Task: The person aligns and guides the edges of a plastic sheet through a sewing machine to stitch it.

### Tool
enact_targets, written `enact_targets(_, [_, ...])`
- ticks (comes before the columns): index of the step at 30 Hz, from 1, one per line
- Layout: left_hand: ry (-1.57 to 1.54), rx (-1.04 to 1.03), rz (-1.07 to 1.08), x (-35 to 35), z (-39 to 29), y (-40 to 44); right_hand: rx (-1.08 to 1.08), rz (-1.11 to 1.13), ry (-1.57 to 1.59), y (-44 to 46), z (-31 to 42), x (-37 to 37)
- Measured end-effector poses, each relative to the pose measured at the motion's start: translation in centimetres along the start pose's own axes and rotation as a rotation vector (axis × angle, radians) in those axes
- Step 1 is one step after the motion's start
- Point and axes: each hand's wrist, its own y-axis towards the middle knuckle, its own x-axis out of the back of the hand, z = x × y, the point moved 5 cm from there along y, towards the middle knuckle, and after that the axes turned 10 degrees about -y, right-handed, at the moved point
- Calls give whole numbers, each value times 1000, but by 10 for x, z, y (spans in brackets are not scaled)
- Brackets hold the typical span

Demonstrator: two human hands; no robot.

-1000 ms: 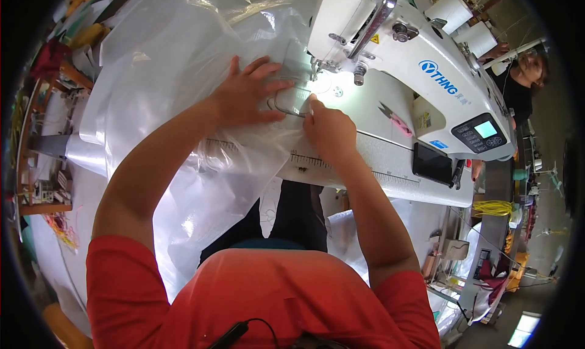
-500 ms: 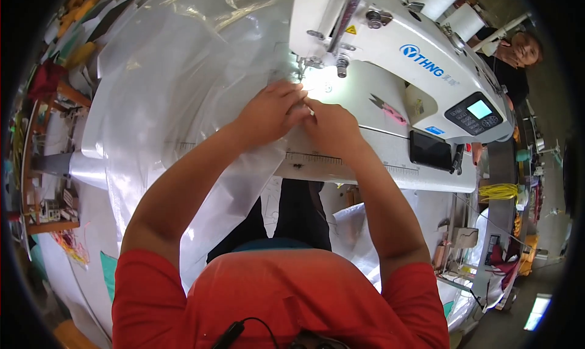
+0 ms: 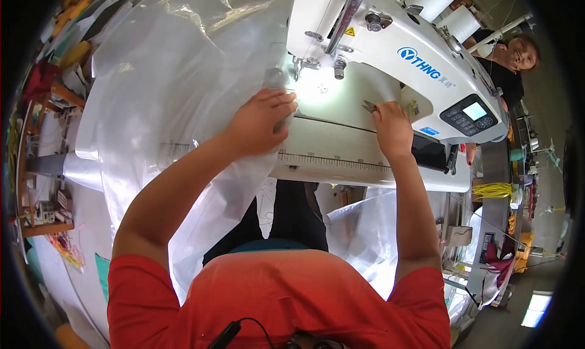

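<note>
My left hand (image 3: pixel 262 120) lies on the clear plastic sheet (image 3: pixel 158 99), its fingers pressed together at the sheet's edge, just below the needle area of the white sewing machine (image 3: pixel 390 44). The sheet spreads over the machine bed and hangs down towards my lap. On the bed to the right, my right hand (image 3: pixel 393 128) is closed on the small pink-handled snips (image 3: pixel 369 106). Only their metal tips show, pointing left; the handles are hidden under my fingers.
A dark phone (image 3: pixel 429 152) lies on the bed right of my right hand. Thread cones (image 3: pixel 429 2) stand behind the machine. Another person (image 3: pixel 509 59) is at the upper right. Yellow cord (image 3: pixel 492 191) hangs at the right, and a wooden shelf (image 3: pixel 49 228) stands at the left.
My right hand has left the sheet's edge beside my left hand, moved right and closed on the snips. My left hand has closed its spread fingers and stays near the needle.
</note>
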Motion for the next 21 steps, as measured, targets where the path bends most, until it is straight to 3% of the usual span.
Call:
enact_targets(7, [-76,-21,-139,11,35,17,144,-100,-221,-3,5,-2])
enact_targets(10, [-91,-28,-131,14,46,30,129,-123,-9,-4,18,17])
enact_targets(12, [-122,9,-102,14,55,37,55,5,370,-7,35,21])
enact_targets(15, [-113,-2,-163,17,61,43,26,154,515,-12,65,14])
enact_targets(17, [-126,136,-156,20,68,43,35,162,468,-14,86,16])
enact_targets(21, [-88,159,-211,32,69,32,63,154,458,-11,113,23])
